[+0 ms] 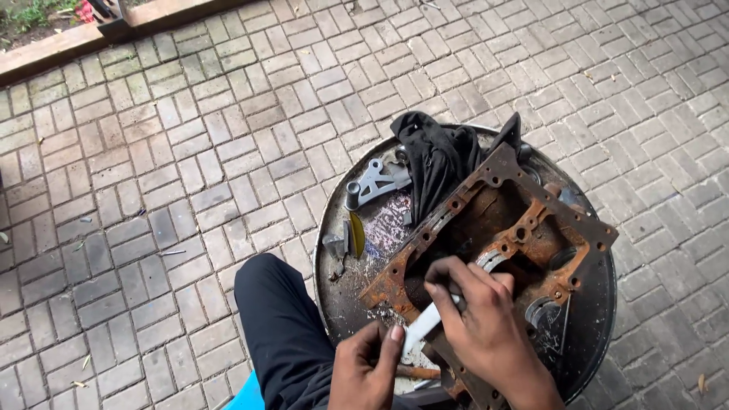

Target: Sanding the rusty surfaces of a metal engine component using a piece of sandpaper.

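Right under both hands lies a rusty, rectangular metal engine frame (493,235), resting on a round dark metal drum top (600,304). The right hand (486,319) curls closed around a pale strip-like scraper (421,328), pressing it on the frame's near edge. The left hand (368,368), half-curled, pinches the scraper's lower end. Beyond the hands sit a black cloth (437,159) and a grey cast bracket (372,182).
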